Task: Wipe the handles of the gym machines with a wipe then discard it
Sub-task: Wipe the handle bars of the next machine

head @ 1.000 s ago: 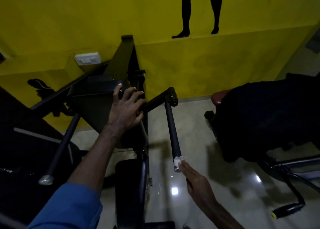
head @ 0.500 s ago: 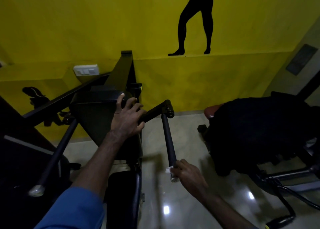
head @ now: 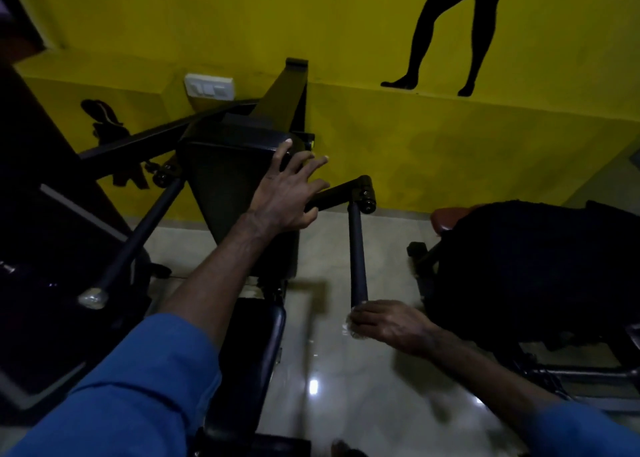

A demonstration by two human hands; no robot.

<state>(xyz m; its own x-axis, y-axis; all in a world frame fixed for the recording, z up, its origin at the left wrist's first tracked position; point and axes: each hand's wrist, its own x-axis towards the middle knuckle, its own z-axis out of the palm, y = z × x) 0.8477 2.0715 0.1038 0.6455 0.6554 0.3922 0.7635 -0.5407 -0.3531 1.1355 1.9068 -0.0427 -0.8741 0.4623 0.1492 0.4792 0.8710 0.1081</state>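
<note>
A black gym machine [head: 239,165] stands against the yellow wall, with two long black handles pointing toward me. My right hand [head: 384,321] curls round the near end of the right handle [head: 356,255], with a white wipe [head: 348,326] partly showing under the fingers. My left hand [head: 287,193] lies with spread fingers on the machine's black pad, beside the arm joint [head: 363,193]. The left handle [head: 138,238] ends in a silvery cap [head: 91,297] and nobody touches it.
A black padded seat [head: 249,363] lies below my left arm. Another dark machine with a reddish pad [head: 446,219] fills the right side. A white switch plate [head: 209,86] is on the wall. Glossy tiled floor [head: 322,387] lies between the machines.
My right hand went from touching the handle's tip with the wipe to wrapping round its near end. The left hand's fingers spread out on the pad. The view shifted.
</note>
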